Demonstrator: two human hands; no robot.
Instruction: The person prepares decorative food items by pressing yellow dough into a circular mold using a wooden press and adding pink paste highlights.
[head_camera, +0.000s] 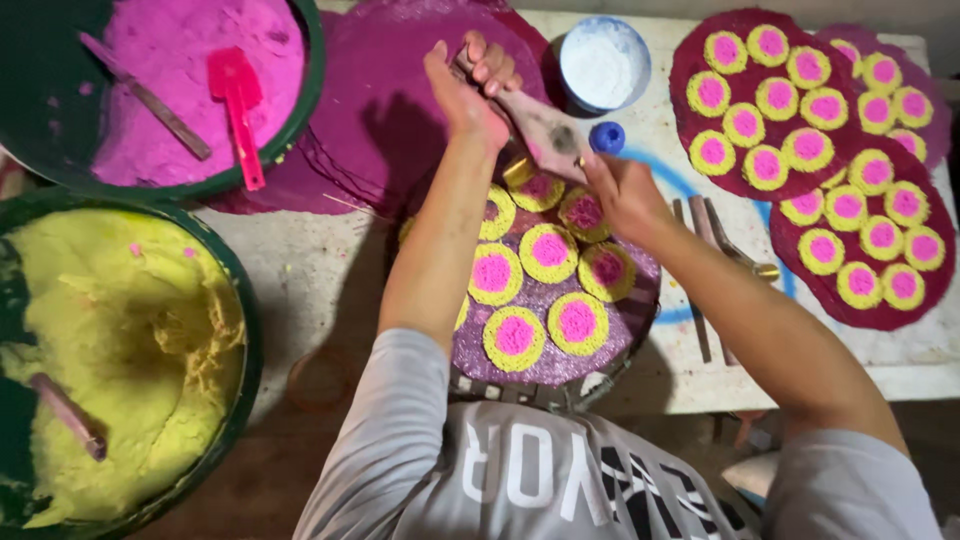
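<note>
Far left, 2 green tubs: yellow crumbly mix at 8 o'clock w/ a stick in it, pink powder at 11 o'clock w/ a stick and a pink scoop.

Centre, 12 o'clock: left hand has its fingers curled tight round the top end of a cone-shaped piping bag, grey-pink, stained dark. Right hand grips the bag's lower end, fingers wrapped close; the nozzle itself is hidden behind the hand, so can't tell if it touches.

The bag points down at the purple glitter disc, dead centre on a round stand. The disc carries approx. 9 yellow rings w/ pink middles; one at the top edge, under the bag, looks only part-filled.

Doing it well, I'd say: squeeze from the top hand only, steer w/ the lower one, keep the tip upright over the ring so the fill stays inside the yellow border, even pressure, lift off clean.

Right of centre: white powder bowl at 1 o'clock, small blue cap just below it. Far right, 2–3 o'clock: finished maroon discs, same ring pattern, overlapping.
</note>
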